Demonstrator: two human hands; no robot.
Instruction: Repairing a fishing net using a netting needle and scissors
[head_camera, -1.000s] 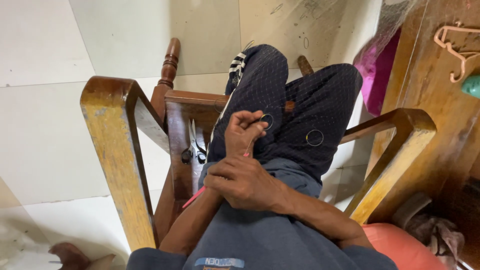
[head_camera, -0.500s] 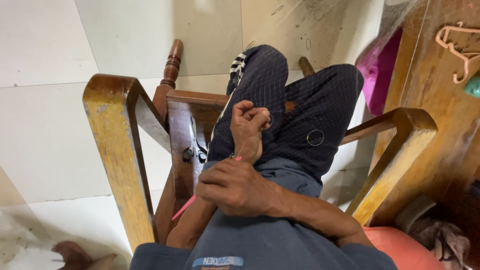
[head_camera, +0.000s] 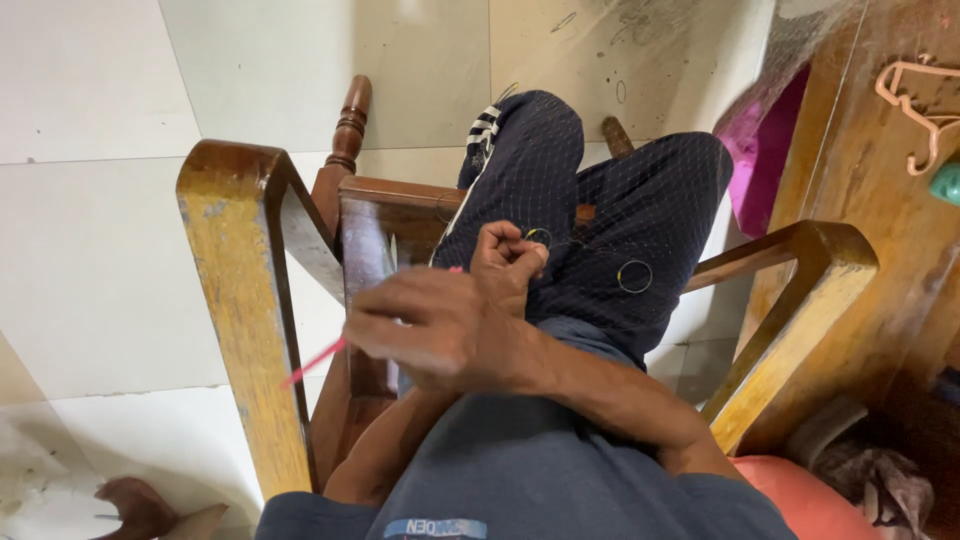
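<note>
Netting (head_camera: 660, 215) of fine pale thread lies draped over your dark trousers (head_camera: 560, 170), spread across both knees as you sit in the wooden armchair (head_camera: 240, 300). Small wire rings (head_camera: 634, 276) sit in the mesh on your right thigh, and another shows just beside your left hand's knuckles.

Your left hand (head_camera: 508, 262) is closed to a loose fist, fingertips pinched on the netting near a ring; exactly what lies inside the pinch cannot be told. Your right hand (head_camera: 440, 325) crosses in front of it, fingers curled shut round a thin pink rod (head_camera: 315, 362), which juts out leftward past the chair arm. The hand is motion-blurred, so the grip detail is unclear.

Judgement on handling: the netting looks very light, limp and easily snagged. It will bunch and slip rather than hold shape, and a hard pull could tear a strand. Take hold close to a ring or at a knot, pinching between thumb and forefinger, and keep it taut over the knee. The rod appears slim, stiff and light; grip it near the working end.
</note>
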